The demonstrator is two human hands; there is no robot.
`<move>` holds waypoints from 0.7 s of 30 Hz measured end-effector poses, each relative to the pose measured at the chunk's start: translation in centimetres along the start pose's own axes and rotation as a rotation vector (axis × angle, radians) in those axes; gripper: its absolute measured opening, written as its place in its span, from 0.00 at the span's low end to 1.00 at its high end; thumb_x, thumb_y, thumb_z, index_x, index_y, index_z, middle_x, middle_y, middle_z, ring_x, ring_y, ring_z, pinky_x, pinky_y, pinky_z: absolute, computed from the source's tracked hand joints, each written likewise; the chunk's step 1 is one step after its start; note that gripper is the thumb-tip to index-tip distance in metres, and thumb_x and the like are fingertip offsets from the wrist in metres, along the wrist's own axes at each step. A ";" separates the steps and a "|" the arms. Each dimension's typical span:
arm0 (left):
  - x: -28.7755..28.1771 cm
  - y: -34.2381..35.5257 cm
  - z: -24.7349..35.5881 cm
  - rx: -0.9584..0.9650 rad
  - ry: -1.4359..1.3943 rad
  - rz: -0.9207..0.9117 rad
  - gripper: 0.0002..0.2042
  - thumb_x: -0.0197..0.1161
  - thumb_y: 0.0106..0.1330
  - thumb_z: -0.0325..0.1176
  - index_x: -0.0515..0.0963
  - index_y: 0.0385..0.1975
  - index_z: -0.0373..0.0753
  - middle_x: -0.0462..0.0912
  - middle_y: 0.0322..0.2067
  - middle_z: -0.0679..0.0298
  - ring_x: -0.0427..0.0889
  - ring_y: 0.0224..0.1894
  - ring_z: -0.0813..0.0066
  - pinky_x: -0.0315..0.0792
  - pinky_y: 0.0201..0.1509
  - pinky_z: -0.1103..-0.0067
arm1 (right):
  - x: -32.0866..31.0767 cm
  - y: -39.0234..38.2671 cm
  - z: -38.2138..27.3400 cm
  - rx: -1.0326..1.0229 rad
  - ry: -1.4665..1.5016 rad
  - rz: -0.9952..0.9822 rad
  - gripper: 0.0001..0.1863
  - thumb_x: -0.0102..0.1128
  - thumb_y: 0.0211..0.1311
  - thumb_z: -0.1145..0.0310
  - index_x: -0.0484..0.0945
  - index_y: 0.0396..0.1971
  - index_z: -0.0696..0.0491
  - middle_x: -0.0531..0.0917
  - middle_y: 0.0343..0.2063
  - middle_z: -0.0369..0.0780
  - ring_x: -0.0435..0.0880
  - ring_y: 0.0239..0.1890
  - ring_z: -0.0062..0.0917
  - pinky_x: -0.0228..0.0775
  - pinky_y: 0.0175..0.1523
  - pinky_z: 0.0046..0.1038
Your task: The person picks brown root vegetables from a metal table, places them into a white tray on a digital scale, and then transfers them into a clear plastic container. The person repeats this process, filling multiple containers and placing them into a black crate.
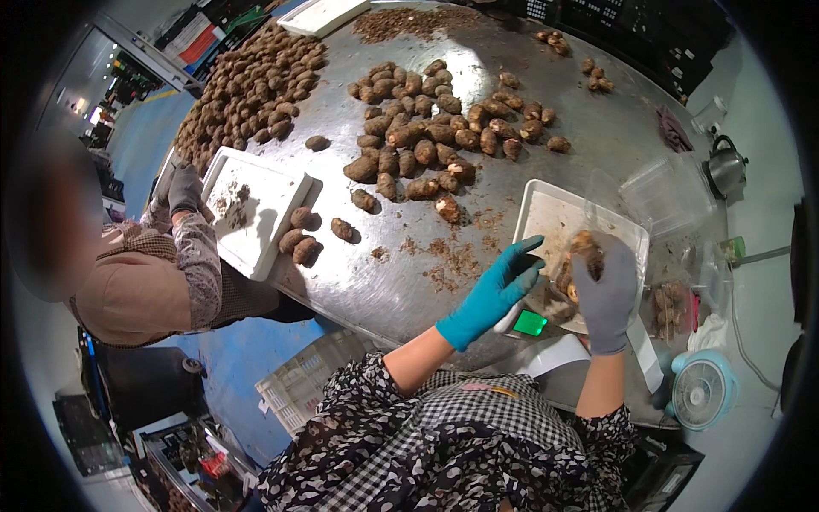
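My right hand (609, 294), in a grey glove, grips a brown taro root (586, 245) above a white tray (536, 201). More taro in that tray is partly hidden by the hand. In a teal glove, my left hand (499, 288) is by the tray's near left side, its fingers apart and nothing in them. A scale's green-lit display (530, 322) shows at the tray's near edge. Loose taro roots (425, 152), some with pale cut ends, lie in a group on the metal table (375, 271) beyond my hands.
At left, a person with grey gloves (184, 189) stands by another white tray (286, 183). A large taro heap (256, 81) lies behind it. Clear plastic containers (670, 194), a kettle (727, 166) and a small blue fan (701, 389) are on the right. Soil crumbs (452, 263) dot the table.
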State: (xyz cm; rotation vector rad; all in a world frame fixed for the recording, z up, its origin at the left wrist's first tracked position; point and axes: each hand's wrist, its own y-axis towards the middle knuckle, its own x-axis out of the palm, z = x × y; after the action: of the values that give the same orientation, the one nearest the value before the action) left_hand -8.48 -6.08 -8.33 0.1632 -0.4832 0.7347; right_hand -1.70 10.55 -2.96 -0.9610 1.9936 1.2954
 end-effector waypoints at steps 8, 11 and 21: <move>-4.9 -0.1 -0.8 0.018 0.088 0.160 0.23 0.59 0.63 0.46 0.67 0.55 0.41 0.72 0.50 0.66 0.72 0.49 0.78 0.69 0.49 0.80 | 3.3 -0.7 -5.2 -0.152 0.382 -0.393 0.24 0.58 0.51 0.71 0.69 0.52 0.53 0.72 0.49 0.46 0.74 0.45 0.40 0.69 0.48 0.37; -7.4 1.3 -1.8 -0.049 0.379 0.264 0.19 0.57 0.65 0.44 0.70 0.51 0.40 0.78 0.43 0.64 0.75 0.46 0.75 0.70 0.46 0.80 | 3.6 -0.8 -5.6 -0.158 0.340 -0.468 0.24 0.57 0.52 0.71 0.69 0.52 0.53 0.72 0.49 0.46 0.73 0.45 0.40 0.69 0.49 0.37; -14.8 9.7 -1.2 0.309 1.817 0.586 0.26 0.66 0.51 0.40 0.69 0.51 0.43 0.70 0.46 0.50 0.68 0.50 0.50 0.60 0.51 0.57 | -1.5 -2.2 -2.3 0.119 0.369 -0.147 0.12 0.54 0.52 0.80 0.77 0.39 0.59 0.80 0.34 0.46 0.80 0.36 0.37 0.71 0.42 0.31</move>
State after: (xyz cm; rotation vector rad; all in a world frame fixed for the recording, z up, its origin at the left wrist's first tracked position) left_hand -24.10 -7.51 -16.69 -0.3936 1.3751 1.2050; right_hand 0.75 8.24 -2.13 -1.3360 2.1930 0.9606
